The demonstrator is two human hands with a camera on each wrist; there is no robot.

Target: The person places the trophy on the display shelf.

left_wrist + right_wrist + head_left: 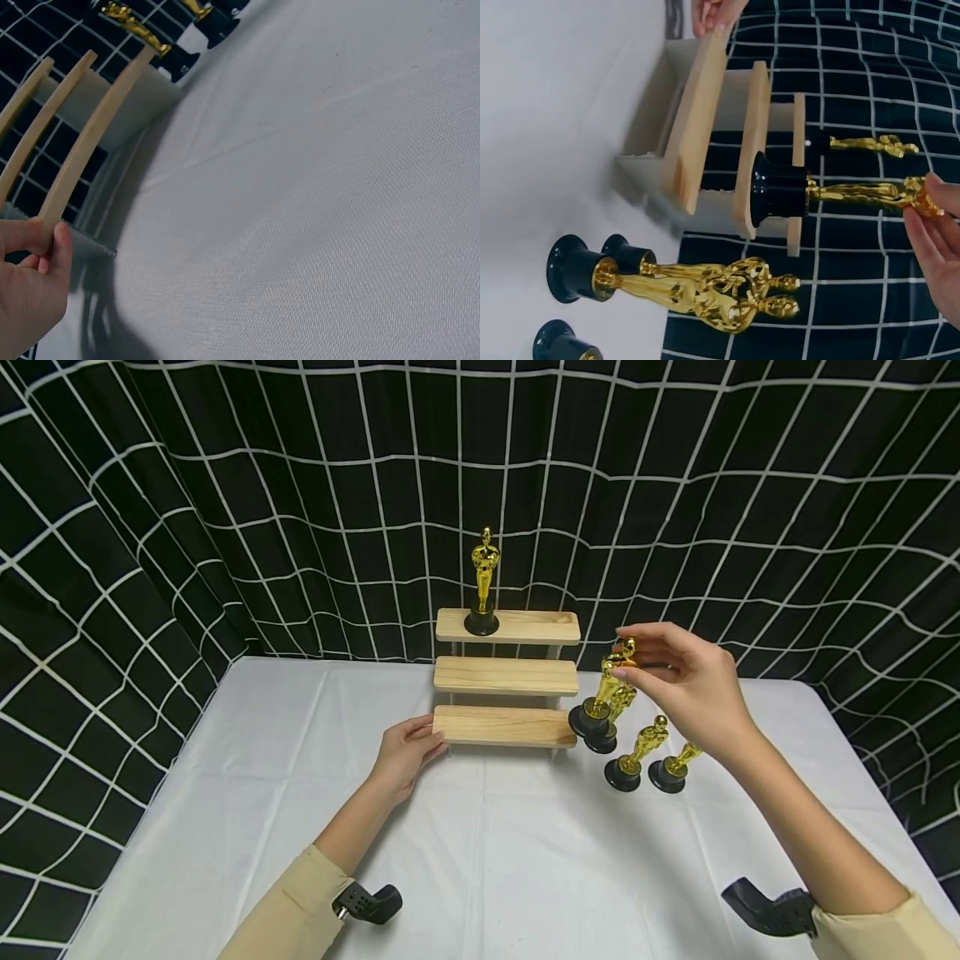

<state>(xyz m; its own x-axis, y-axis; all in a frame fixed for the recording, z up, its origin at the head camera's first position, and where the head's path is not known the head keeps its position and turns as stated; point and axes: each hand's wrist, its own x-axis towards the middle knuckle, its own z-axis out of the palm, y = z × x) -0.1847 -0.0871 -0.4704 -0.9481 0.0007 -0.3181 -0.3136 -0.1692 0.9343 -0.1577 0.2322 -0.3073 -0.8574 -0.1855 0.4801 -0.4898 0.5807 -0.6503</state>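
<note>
A small gold statuette [855, 193] with a black base hangs upright from my right hand [690, 685], pinched near its head by thumb and fingers. It is off the table, just right of a three-step wooden display stand [506, 677]. My left hand [405, 753] pinches the left end of the stand's lowest board [90, 142]. A matching statuette [483, 577] stands on the top board, left of its middle. Three more statuettes stand on the table below my right hand, among them one in front [637, 756] and one partly hidden by the hand [675, 768].
A white cloth [480, 860] covers the table. Behind and at the sides hangs a black curtain [360, 510] with a white grid. Black wrist-worn devices [367, 902] sit at both sleeves.
</note>
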